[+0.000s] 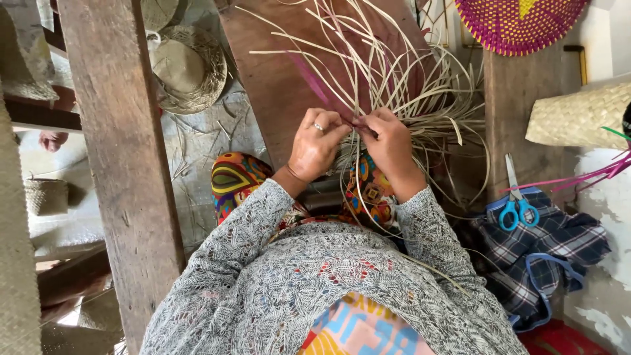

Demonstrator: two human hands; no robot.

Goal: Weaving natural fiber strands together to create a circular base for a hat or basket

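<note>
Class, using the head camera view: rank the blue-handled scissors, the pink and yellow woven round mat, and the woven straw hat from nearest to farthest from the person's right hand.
From the right hand:
1. Blue-handled scissors, lying on checked cloth to its right, slightly lower.
2. Pink and yellow woven round mat, at the top right of the view.
3. Woven straw hat, top left, beyond the left hand.

Wooden post [121, 164] blocked left; loose straw strips [407, 85] fanned ahead; scissors [517, 204] on checked cloth [559, 250] crowded right.
</note>
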